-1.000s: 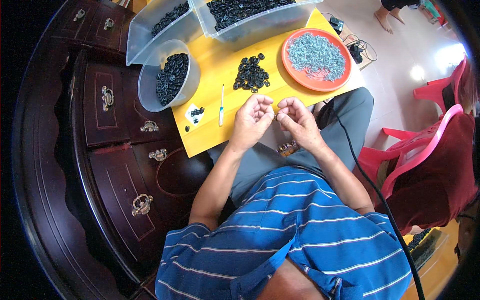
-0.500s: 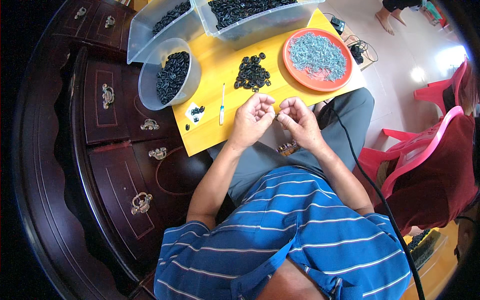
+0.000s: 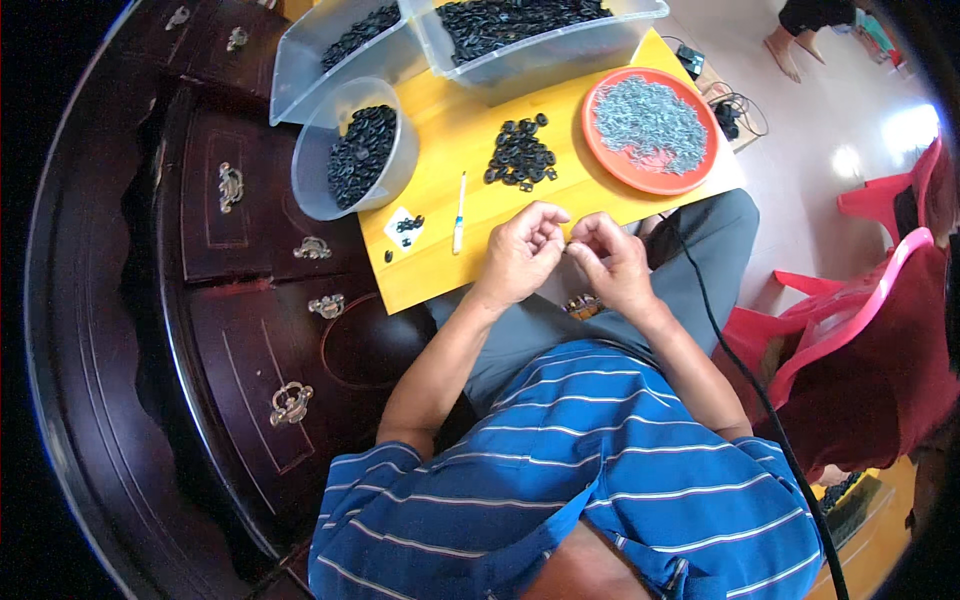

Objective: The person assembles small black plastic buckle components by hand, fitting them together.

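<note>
Forearms (image 3: 440, 368) angled inward, left hand (image 3: 520, 260) beside right hand (image 3: 618, 268), fingers (image 3: 543, 214) curled

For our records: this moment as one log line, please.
left hand, right hand: close together | held: unclear | nearby: black parts, metal pieces

No legible lettering, labels, numbers or signs in view (finer details too small to tell).

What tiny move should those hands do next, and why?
Maybe the right hand should ease a little toward the left hand. Both have curled fingers, and they face each other closely by the edge of the yellow table. Anything they pinch is too small to tell.
</note>
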`<state>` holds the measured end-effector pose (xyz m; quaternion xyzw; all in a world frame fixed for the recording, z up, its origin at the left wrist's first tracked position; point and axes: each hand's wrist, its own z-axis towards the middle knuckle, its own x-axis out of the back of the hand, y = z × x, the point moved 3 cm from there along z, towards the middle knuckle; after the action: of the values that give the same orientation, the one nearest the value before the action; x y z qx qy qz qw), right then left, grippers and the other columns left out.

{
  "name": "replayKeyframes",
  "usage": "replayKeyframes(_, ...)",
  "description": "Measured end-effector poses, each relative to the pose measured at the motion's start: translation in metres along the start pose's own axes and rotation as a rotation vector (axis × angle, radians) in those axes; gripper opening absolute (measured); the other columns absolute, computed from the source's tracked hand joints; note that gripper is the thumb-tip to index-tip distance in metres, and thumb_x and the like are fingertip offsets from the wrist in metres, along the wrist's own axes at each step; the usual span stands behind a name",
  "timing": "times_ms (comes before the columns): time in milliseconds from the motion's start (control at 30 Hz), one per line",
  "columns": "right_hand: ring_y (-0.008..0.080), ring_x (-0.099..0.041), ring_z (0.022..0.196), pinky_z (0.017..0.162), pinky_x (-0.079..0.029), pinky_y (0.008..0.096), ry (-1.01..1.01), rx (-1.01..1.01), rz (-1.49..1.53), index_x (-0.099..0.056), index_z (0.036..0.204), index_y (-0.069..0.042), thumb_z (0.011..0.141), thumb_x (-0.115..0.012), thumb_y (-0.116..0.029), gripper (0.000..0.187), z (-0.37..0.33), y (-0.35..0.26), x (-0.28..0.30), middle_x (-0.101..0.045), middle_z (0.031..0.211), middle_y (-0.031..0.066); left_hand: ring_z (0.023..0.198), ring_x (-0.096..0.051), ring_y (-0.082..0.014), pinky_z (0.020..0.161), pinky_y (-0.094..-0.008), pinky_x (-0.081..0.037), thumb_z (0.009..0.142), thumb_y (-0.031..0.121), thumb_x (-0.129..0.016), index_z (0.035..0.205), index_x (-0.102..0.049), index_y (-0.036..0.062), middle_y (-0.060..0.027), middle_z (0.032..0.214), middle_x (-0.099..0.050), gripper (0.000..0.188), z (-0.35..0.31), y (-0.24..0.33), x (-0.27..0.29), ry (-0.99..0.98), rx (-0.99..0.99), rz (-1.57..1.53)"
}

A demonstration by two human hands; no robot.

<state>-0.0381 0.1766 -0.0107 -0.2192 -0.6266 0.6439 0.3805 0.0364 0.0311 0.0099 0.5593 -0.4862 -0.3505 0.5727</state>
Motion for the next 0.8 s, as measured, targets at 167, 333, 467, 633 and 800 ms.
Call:
replayKeyframes(167,0.0134,-0.066,0.068,0.063,-0.052,0.0289,-0.039,-0.026,-0.023,-0.058,0.099,-0.003,0.087,-0.07,-0.007,0.017,0.005,-0.002,-0.001,-0.067,0.078,0.0084,0.074,-0.052,0.0,0.067,-0.0157,-0.045,0.091,-0.002,-0.06,0.119,-0.059,0.0013,0.0051,0.086,-0.057,0.029,0.001,0.003,0.006,-0.02,-0.001,0.01)
replayKeyframes(333,0.0088,-0.063,0.073,0.065,-0.051,0.0264,0.037,-0.069,0.174,-0.06,0.102,-0.004,0.089,-0.069,-0.008,0.017,0.011,0.013,-0.008,-0.066,0.081,0.0052,0.076,-0.053,-0.0007,0.07,-0.0156,-0.046,0.09,-0.003,-0.061,0.122,-0.058,0.0005,0.0044,0.088,-0.058,0.032,0.008,0.003,0.017,0.005,0.053,0.004)
replayKeyframes(467,0.0068,-0.059,0.073,0.066,-0.05,0.0248,0.019,-0.106,0.291,-0.06,0.106,-0.003,0.091,-0.068,-0.009,0.018,0.013,0.02,-0.009,-0.064,0.083,0.0028,0.076,-0.055,-0.0016,0.067,-0.0173,-0.048,0.089,-0.001,-0.061,0.113,-0.065,0.001,0.004,0.086,-0.061,0.024,0.013,-0.001,0.014,-0.003,0.006,-0.037)
replayKeyframes(633,0.0059,-0.057,0.07,0.065,-0.049,0.0234,0.029,-0.127,0.292,-0.059,0.106,-0.003,0.091,-0.067,-0.008,0.018,0.019,0.029,-0.008,-0.063,0.083,0.0013,0.075,-0.056,-0.0021,0.068,-0.018,-0.049,0.089,-0.001,-0.062,0.109,-0.067,0.0009,0.0032,0.088,-0.063,0.021,0.019,-0.005,0.01,-0.005,0.025,-0.017)
replayKeyframes(800,0.005,-0.057,0.077,0.07,-0.049,0.0222,0.021,-0.056,0.337,-0.059,0.108,-0.001,0.092,-0.065,-0.007,0.018,0.022,0.022,-0.012,-0.062,0.087,-0.0003,0.079,-0.056,-0.0023,0.072,-0.0167,-0.048,0.089,-0.002,-0.063,0.121,-0.059,0.0009,0.0025,0.089,-0.061,0.032,0.019,-0.001,0.015,0.022,0.054,-0.137)
